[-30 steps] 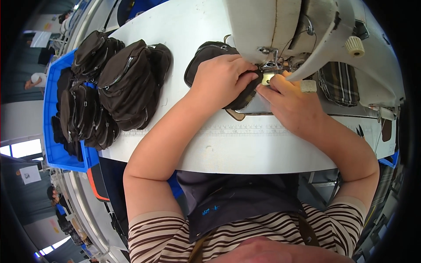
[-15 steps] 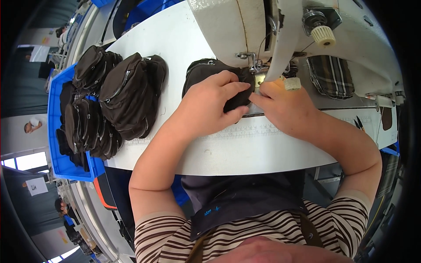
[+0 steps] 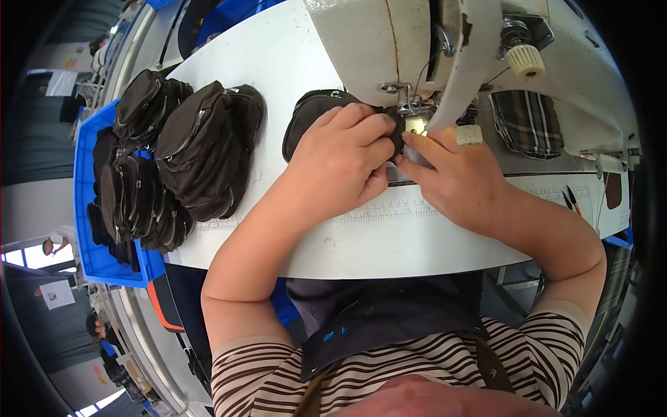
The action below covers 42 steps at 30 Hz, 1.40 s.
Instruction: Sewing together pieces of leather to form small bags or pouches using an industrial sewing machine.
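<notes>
A dark brown zippered fabric pouch (image 3: pixel 302 125) lies on the white sewing table, its right edge beside the presser foot (image 3: pixel 411 105) of a sewing machine. My left hand (image 3: pixel 345 153) is closed over the pouch, fingers bent and gripping its fabric. On the other side, my right hand (image 3: pixel 458 174) pinches the pouch's right edge with its fingertips, close to the shiny needle plate (image 3: pixel 416 126). Both hands hide much of the pouch, including the part between them. Its zipper shows along the far edge.
The white sewing machine (image 3: pixel 375 48) stands at the far side. At left, a blue crate (image 3: pixel 87 236) holds several dark pouches, and a larger dark bag (image 3: pixel 198 153) leans beside it. Folded plaid fabric (image 3: pixel 524 125) lies under the machine arm. Pointed tools (image 3: pixel 572 199) rest at right.
My left hand's fingers have curled in more tightly over the pouch. The pouch has shifted slightly left, and my right hand's fingers have moved slightly at its edge.
</notes>
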Each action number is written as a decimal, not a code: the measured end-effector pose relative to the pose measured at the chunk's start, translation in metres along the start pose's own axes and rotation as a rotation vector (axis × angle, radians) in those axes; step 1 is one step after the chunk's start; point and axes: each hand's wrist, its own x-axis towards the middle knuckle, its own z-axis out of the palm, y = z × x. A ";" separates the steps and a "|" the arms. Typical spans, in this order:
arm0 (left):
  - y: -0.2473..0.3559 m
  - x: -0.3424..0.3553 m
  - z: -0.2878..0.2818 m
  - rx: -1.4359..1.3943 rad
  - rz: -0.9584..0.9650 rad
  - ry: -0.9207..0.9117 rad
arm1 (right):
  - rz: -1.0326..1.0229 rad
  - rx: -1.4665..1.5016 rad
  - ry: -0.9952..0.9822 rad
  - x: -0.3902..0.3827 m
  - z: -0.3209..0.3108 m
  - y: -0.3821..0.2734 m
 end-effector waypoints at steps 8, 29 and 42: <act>0.005 0.001 0.004 -0.023 -0.034 0.021 | 0.001 0.075 -0.015 0.000 0.001 0.003; -0.015 -0.007 -0.008 -0.292 -0.061 -0.158 | 0.052 0.088 -0.012 0.000 0.006 0.007; 0.005 -0.002 0.014 0.005 -0.051 0.059 | -0.246 0.015 0.081 -0.002 0.005 -0.008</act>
